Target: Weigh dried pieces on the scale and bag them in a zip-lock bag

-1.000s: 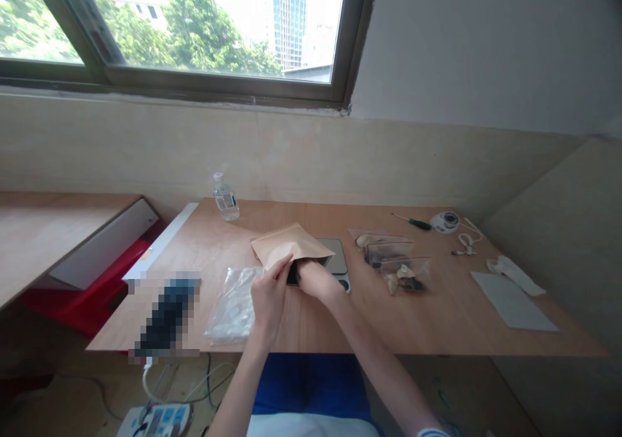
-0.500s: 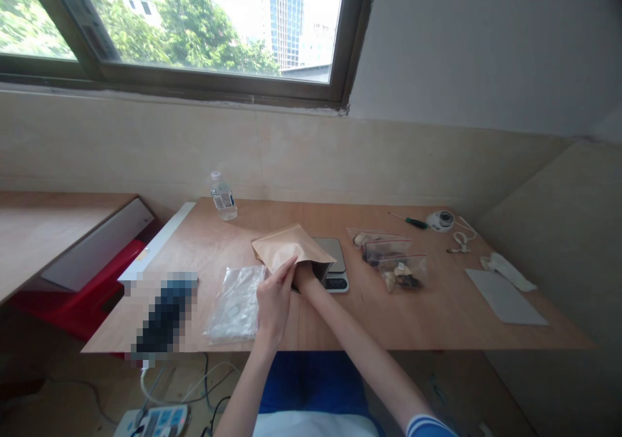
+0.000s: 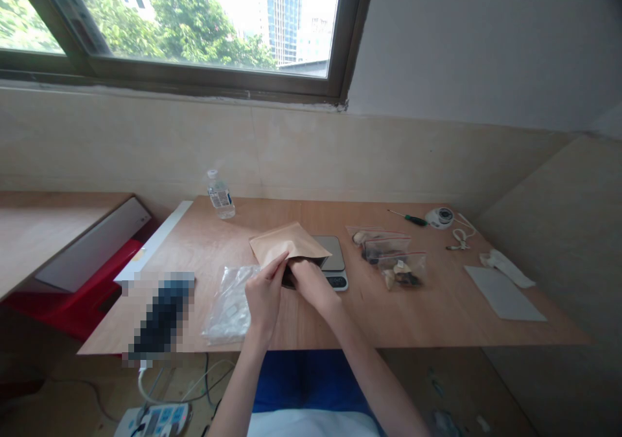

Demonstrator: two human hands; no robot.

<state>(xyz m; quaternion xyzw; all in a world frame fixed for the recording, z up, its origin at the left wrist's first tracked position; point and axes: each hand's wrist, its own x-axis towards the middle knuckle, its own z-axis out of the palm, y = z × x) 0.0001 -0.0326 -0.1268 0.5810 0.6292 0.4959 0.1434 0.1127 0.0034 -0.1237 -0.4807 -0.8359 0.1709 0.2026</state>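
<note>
1. The wooden surface (image 3: 437, 320) is smooth, pale plywood with a straight near edge. At its 9 o'clock side it meets a white board (image 3: 153, 243) that runs along the left edge.
2. A blurred dark object (image 3: 160, 314) lies near the left front corner, close to the near edge.
3. A small clear plastic bottle (image 3: 219, 196) with a label stands at 11 o'clock, near the back edge, with bare wood around it.
4. A flat, crinkled clear plastic bag (image 3: 228, 307) lies just left of the hands, its lower end near the front edge.
5. The left hand (image 3: 262, 294) pinches the lower lip of the brown paper pouch (image 3: 286, 243), fingers narrowed on its edge.
6. The pouch is matte kraft paper, flat and roughly square, tilted upward with its mouth toward the person; it sits at the middle of the surface, partly over the scale.
7. The right hand (image 3: 308, 281) has its fingertips at the pouch's mouth; whether it holds anything inside I cannot tell.
8. The scale (image 3: 333, 265) has a flat grey metal top, just behind the right hand.
9. Three clear zip bags (image 3: 391, 256) with lumpy contents lie at 2 o'clock, overlapping.
10. A green-handled screwdriver (image 3: 408, 218), a round white device (image 3: 441, 217) and a grey sheet (image 3: 505, 291) occupy the far right; open wood lies between them and the near edge.
</note>
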